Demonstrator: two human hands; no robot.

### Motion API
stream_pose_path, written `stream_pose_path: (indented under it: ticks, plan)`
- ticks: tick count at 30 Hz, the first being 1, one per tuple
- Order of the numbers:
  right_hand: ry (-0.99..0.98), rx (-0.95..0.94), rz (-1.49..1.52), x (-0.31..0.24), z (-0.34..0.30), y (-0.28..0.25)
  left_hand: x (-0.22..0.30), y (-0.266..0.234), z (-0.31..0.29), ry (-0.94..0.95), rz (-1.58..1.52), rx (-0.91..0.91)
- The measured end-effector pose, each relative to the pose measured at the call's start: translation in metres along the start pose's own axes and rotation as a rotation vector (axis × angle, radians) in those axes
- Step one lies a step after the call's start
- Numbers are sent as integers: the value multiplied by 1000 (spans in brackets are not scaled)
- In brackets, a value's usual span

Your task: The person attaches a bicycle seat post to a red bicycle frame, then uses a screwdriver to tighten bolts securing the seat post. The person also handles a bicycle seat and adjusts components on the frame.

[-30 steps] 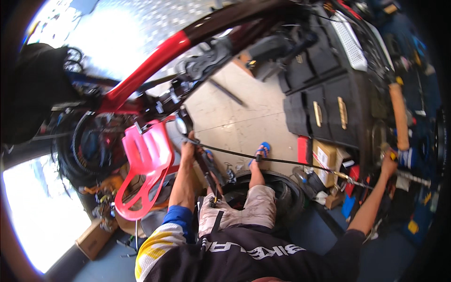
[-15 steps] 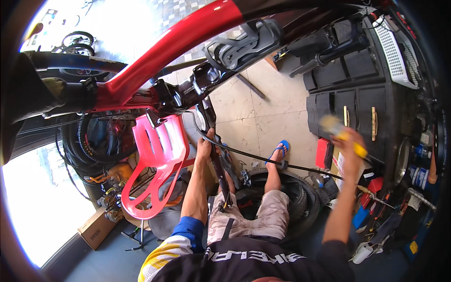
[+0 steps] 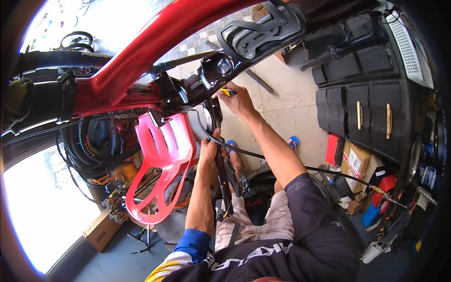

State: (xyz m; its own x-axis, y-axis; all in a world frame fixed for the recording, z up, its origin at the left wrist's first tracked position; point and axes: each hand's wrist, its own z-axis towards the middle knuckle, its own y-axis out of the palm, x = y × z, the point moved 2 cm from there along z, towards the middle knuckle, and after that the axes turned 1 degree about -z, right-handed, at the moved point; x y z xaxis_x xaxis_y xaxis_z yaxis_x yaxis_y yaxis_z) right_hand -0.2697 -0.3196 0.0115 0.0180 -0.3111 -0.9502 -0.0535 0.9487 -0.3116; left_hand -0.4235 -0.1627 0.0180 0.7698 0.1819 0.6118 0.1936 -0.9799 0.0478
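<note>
A red and black bicycle frame (image 3: pixel 155 42) hangs across the upper view, with a grey bottle cage (image 3: pixel 263 30) on its down tube. My left hand (image 3: pixel 210 148) is closed round a long dark bar-shaped bicycle part (image 3: pixel 221 176) below the frame; the part runs down toward my lap. My right hand (image 3: pixel 238 101) is closed on a brush, whose yellow handle (image 3: pixel 228 92) shows at the fingers. The brush is close to the part's upper end and the frame; its bristles are mostly hidden. A black hose (image 3: pixel 263 156) passes by my left hand toward the right.
A pink plastic chair (image 3: pixel 162 164) stands at the left, near stacked tyres (image 3: pixel 87 145). At the right are a black cabinet (image 3: pixel 361 110), a white basket (image 3: pixel 408 49), cardboard boxes (image 3: pixel 354 160) and scattered tools. A tyre lies by my legs.
My right hand has swung from the far right to the frame, bringing the brush with it. My left hand keeps its grip on the bar-shaped part. The view has shifted slightly.
</note>
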Motion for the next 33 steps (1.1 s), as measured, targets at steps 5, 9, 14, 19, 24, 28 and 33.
stream_pose_path:
  ticks: [5,9,14,19,24,28,33]
  plan:
    - [34,-64,-66,3,6,-2,7,5,-3,5,41,-10]
    - [-73,-189,-86,-7,4,6,5,5,-3,4,18,-2]
    - [-106,-152,-223,3,11,-5,3,12,-3,30,-6,-33]
    - [-155,-208,-231,-6,12,3,2,10,-3,24,8,21]
    - [-8,-160,-267,8,34,-9,1,10,3,48,79,40]
    - [142,-262,-280,16,6,-18,-7,-4,15,105,174,107]
    - [97,-1,253,45,15,-55,9,5,13,7,204,62]
